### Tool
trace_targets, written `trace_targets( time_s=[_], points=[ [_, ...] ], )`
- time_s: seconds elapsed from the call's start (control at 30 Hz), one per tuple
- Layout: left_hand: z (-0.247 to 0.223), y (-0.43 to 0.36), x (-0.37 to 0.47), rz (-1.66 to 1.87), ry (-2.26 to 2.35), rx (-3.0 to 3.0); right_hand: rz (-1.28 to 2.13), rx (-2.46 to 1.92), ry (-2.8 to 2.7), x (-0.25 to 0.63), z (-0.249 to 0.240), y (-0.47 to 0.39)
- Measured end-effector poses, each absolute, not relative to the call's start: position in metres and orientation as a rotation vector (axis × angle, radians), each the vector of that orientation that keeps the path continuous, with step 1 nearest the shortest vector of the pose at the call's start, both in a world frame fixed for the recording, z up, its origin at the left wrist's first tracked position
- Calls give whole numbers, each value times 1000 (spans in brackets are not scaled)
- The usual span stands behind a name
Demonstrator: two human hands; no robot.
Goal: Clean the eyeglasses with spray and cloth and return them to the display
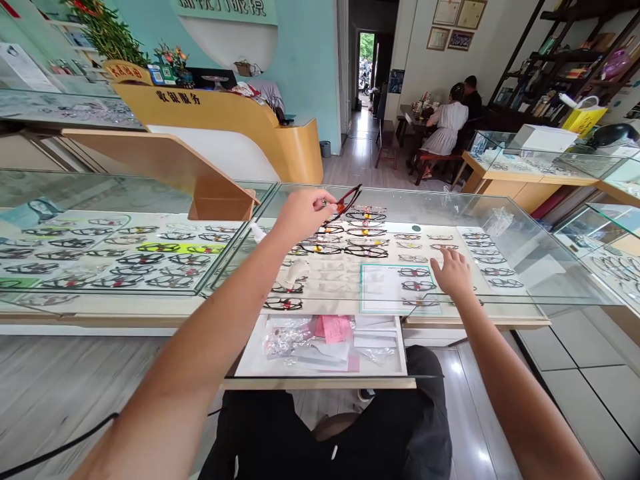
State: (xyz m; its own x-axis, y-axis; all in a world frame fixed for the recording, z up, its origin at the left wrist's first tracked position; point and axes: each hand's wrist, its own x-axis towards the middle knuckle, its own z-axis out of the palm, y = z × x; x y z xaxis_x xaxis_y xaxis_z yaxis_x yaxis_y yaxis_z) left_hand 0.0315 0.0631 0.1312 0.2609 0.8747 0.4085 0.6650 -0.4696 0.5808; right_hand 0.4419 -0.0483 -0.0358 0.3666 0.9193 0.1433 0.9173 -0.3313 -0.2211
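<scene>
My left hand (303, 213) is raised over the far part of the glass display counter (480, 217), its fingers pinched on a pair of eyeglasses (353, 198) with dark reddish frames. Several more eyeglasses (367, 251) lie in rows just beyond and below that hand. To the right, my right hand (453, 272) rests palm down on the glass top, fingers spread, with nothing in it. Beside it is a teal-edged sheet (383, 297). A crumpled white cloth or tissue (296, 273) sits nearer my left forearm.
An open drawer (244, 363) juts out above my lap, holding plastic bags and pink paper (333, 329). A slanted wooden board (210, 180) stands on the left case. Beyond are a yellow cashier desk (295, 150) and two seated people (447, 127).
</scene>
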Motion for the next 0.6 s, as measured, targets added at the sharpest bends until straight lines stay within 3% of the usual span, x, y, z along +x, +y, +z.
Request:
trace_targets(
  time_s=[0.2,0.43,0.6],
  points=[
    [152,160,58,719,1700,2506,-1,-2339,-1623,439,-41,-47],
    [128,265,70,154,1978,2527,9,-2363,-1630,439,-38,-49],
    [109,303,76,3,2043,2467,29,-2383,-1631,435,-29,-51]
  ],
)
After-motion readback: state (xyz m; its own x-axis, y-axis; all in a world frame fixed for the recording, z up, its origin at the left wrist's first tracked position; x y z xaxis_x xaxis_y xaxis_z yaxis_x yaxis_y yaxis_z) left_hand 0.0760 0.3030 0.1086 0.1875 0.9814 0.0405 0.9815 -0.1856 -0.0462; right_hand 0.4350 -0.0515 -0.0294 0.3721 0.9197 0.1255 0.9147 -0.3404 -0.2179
